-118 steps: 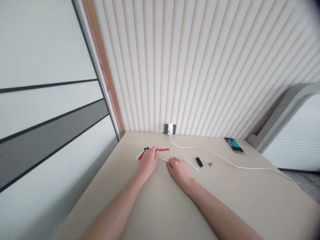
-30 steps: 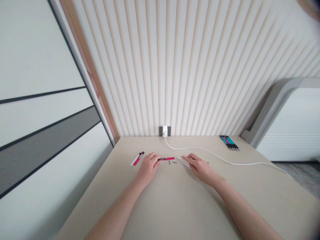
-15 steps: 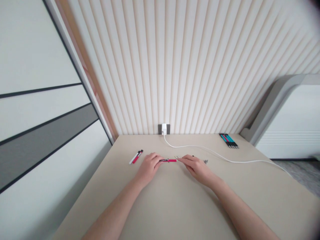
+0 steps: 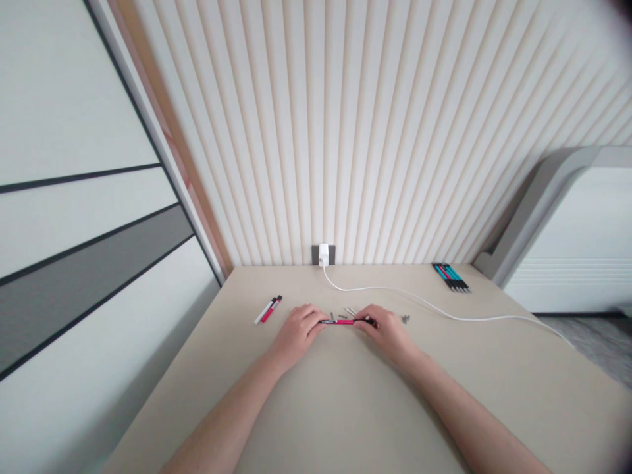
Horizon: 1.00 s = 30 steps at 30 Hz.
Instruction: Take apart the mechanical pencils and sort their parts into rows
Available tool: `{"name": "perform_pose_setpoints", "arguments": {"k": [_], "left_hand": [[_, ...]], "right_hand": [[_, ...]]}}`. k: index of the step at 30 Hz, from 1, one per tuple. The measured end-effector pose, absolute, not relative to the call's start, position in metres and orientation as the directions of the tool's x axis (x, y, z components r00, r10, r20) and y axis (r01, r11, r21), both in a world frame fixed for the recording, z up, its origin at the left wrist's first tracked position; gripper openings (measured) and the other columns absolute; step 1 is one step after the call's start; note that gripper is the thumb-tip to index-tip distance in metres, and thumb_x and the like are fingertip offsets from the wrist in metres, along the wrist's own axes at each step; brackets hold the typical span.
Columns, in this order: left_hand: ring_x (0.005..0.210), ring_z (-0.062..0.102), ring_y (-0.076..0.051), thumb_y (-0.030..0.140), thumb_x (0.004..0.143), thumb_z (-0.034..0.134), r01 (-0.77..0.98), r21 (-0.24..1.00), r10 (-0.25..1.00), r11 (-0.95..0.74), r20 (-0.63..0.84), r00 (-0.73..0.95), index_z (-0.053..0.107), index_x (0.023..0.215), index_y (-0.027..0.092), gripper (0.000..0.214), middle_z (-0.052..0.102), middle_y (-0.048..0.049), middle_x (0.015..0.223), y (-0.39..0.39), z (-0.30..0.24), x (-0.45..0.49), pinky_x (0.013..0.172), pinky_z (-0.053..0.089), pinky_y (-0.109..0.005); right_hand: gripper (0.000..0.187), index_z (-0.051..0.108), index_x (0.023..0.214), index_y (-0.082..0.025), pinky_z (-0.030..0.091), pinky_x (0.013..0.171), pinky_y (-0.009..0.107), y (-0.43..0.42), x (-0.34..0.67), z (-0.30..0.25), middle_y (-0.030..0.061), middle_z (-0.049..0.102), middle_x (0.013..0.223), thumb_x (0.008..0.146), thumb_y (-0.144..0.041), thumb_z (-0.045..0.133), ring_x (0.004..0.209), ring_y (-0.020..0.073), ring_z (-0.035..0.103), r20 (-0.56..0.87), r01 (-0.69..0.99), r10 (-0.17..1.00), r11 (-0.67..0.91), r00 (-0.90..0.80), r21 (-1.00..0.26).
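Note:
A pink pen [image 4: 340, 321] lies level between my two hands, just above the beige table [image 4: 345, 395]. My left hand [image 4: 297, 330] pinches its left end with closed fingers. My right hand [image 4: 386, 328] is closed on its right end, where a dark part shows at the fingertips. Small grey pen parts [image 4: 342, 313] lie on the table just behind the pen. More small metal bits [image 4: 405, 319] rest to the right of my right hand.
Two pens, one white and one pink-and-black [image 4: 269, 309], lie at the left. A row of several teal and pink pens [image 4: 451, 277] sits at the back right. A white charger [image 4: 324, 253] is plugged in at the wall, its cable [image 4: 444, 315] trailing right across the table.
My right hand has moved left from the thin white refills and closed on the pen's right end. My left hand keeps its hold on the pen.

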<state>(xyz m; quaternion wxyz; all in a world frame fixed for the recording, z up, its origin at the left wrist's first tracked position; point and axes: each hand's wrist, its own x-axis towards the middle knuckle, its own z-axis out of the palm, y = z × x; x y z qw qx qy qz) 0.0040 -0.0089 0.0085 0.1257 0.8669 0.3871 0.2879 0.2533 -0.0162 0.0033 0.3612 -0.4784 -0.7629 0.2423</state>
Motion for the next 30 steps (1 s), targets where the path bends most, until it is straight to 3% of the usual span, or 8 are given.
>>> {"name": "perform_pose_setpoints", "arguments": {"k": [8,15,20,23,28,30], "left_hand": [[0.093,0.058,-0.02,0.026,0.094,0.052,0.593,0.513,0.784,-0.62,0.388,0.484,0.065,0.102,0.021,0.016,0.064,-0.005,0.096,-0.005,0.005,0.001,0.085,0.044,-0.034],[0.092,0.058,-0.019,0.026,0.095,0.051,0.522,0.557,0.759,-0.647,0.398,0.516,0.065,0.102,0.02,0.017,0.064,-0.0055,0.095,-0.005,0.003,0.002,0.085,0.045,-0.032],[0.094,0.058,-0.019,0.024,0.095,0.05,0.529,0.536,0.752,-0.657,0.423,0.505,0.064,0.103,0.021,0.017,0.063,-0.0051,0.097,-0.005,0.003,0.002,0.087,0.045,-0.033],[0.094,0.058,-0.019,0.024,0.094,0.051,0.553,0.523,0.761,-0.649,0.432,0.484,0.064,0.102,0.021,0.015,0.063,-0.0049,0.097,-0.004,0.003,0.002,0.087,0.045,-0.034],[0.093,0.058,-0.019,0.023,0.094,0.051,0.572,0.525,0.775,-0.631,0.464,0.429,0.064,0.099,0.02,0.014,0.063,-0.0053,0.095,-0.003,0.003,0.0,0.085,0.047,-0.034],[0.093,0.059,-0.019,0.023,0.094,0.051,0.556,0.513,0.755,-0.654,0.482,0.444,0.063,0.1,0.02,0.014,0.063,-0.0056,0.095,-0.003,0.003,0.0,0.085,0.047,-0.034]], "right_hand": [[0.014,0.071,0.091,-0.021,0.049,0.077,0.032,-0.016,0.249,-0.001,0.0047,0.071,0.089,0.082,-0.028,0.063,0.083,0.0191,0.064,0.32,0.432,0.918,0.392,-0.232,-0.812],[0.034,0.064,0.109,-0.021,0.049,0.078,0.034,-0.015,0.247,-0.006,0.0031,0.07,0.086,0.076,-0.031,0.068,0.082,0.0189,0.064,0.3,0.302,0.944,0.328,-0.136,-0.895],[0.023,0.066,0.09,-0.019,0.046,0.06,0.028,-0.016,0.244,-0.007,0.0009,0.067,0.071,0.077,-0.037,0.068,0.058,0.0144,0.059,0.221,0.279,0.969,0.242,-0.107,-0.929],[0.02,0.068,0.079,-0.019,0.045,0.06,0.028,-0.017,0.245,-0.003,0.0005,0.065,0.063,0.081,-0.039,0.064,0.057,0.015,0.058,0.219,0.34,0.967,0.251,-0.13,-0.906],[0.029,0.068,0.105,-0.02,0.047,0.073,0.03,-0.017,0.249,0.004,0.0044,0.072,0.084,0.086,-0.04,0.058,0.077,0.0186,0.064,0.253,0.313,0.945,0.309,-0.207,-0.898],[0.033,0.067,0.104,-0.019,0.048,0.073,0.03,-0.016,0.25,0.002,0.0051,0.073,0.082,0.087,-0.045,0.057,0.078,0.0191,0.065,0.225,0.294,0.955,0.275,-0.194,-0.915]]}}
